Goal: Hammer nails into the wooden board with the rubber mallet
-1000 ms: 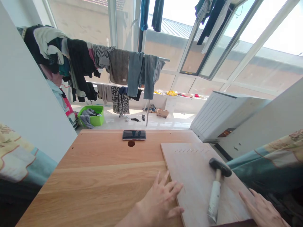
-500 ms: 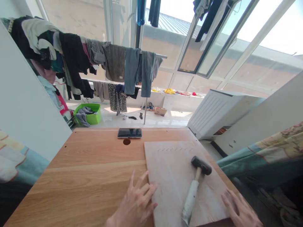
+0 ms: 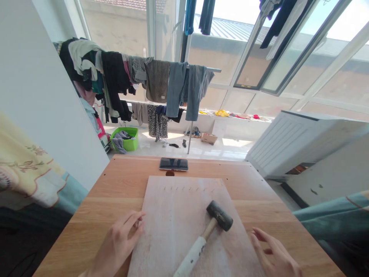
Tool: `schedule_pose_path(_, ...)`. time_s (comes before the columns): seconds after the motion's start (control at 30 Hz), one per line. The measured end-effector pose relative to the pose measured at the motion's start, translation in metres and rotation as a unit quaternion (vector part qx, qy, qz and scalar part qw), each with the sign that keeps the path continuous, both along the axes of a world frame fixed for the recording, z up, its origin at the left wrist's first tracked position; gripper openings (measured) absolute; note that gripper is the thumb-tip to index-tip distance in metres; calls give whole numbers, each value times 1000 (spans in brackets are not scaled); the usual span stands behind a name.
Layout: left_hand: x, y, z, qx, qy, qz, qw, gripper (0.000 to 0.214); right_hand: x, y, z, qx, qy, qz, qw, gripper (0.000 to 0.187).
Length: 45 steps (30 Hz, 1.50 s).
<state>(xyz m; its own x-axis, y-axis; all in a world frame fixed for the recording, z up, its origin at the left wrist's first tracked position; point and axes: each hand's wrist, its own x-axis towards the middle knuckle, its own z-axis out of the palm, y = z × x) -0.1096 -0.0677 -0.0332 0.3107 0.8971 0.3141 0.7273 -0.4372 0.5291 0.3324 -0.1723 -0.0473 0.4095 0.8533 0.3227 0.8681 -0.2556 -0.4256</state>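
Head view: I see a pale board (image 3: 178, 219) on a wooden table (image 3: 86, 227), a black-headed mallet (image 3: 199, 245) lying on it. My left hand (image 3: 118, 238) and right hand (image 3: 273, 252) flank it, fingers loosely curled at its edges; clamped or not, I cannot tell.

Clothes (image 3: 157, 80) hang beyond a phone (image 3: 173, 164); a green tub (image 3: 131, 145) holds what may be grey laundry (image 3: 118, 142).
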Motion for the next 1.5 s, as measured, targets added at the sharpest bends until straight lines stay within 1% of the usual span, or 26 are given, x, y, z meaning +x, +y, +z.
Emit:
schedule_pose_path(0.03,6,9,5,-27,-22,5,999,26,-3,20,8,-14,37,-4,999,41)
schedule_pose_path(0.07,14,20,10,-48,-40,6,998,28,-7,41,15,-11,72,0,997,42)
schedule_pose_path(0.1,22,31,13,-71,-56,6,996,29,-10,61,20,-6,104,22,994,43)
schedule_pose_path(0.13,32,43,15,-81,-80,12,993,28,-14,82,24,-17,136,68,988,43)
schedule_pose_path(0.2,48,65,15,-100,-120,-2,988,28,-22,117,27,-24,149,111,982,43)
schedule_pose_path(0.27,59,83,11,-113,-141,-16,983,33,-28,144,26,-31,150,138,979,41)
schedule_pose_path(0.37,65,100,3,-135,-154,-27,978,37,-35,165,20,-48,148,174,972,33)
schedule_pose_path(0.47,66,106,-1,-147,-158,-30,976,35,-40,171,15,-61,147,193,968,25)
schedule_pose_path(0.6,69,107,0,-156,-148,-32,976,28,-41,172,12,-68,143,193,968,28)
schedule_pose_path(0.7,70,107,1,-146,-148,-18,978,22,-38,171,13,-68,135,190,970,28)
schedule_pose_path(0.8,72,108,2,-113,-156,6,981,17,-37,172,18,-61,129,194,971,30)
schedule_pose_path(0.87,75,109,4,-102,-153,7,983,17,-40,173,22,-59,131,204,968,32)
schedule_pose_path(1.03,88,112,7,-121,-95,-26,988,17,-57,177,33,-91,113,246,958,28)
schedule_pose_path(1.2,95,112,3,-122,-101,-49,986,17,-69,180,42,-107,68,264,956,27)
schedule_pose_path(1.37,97,110,5,-98,-132,-13,986,13,-80,179,53,-104,31,265,958,30)
schedule_pose_path(1.5,105,109,6,-119,-94,-29,988,11,-95,179,60,-118,8,277,954,28)
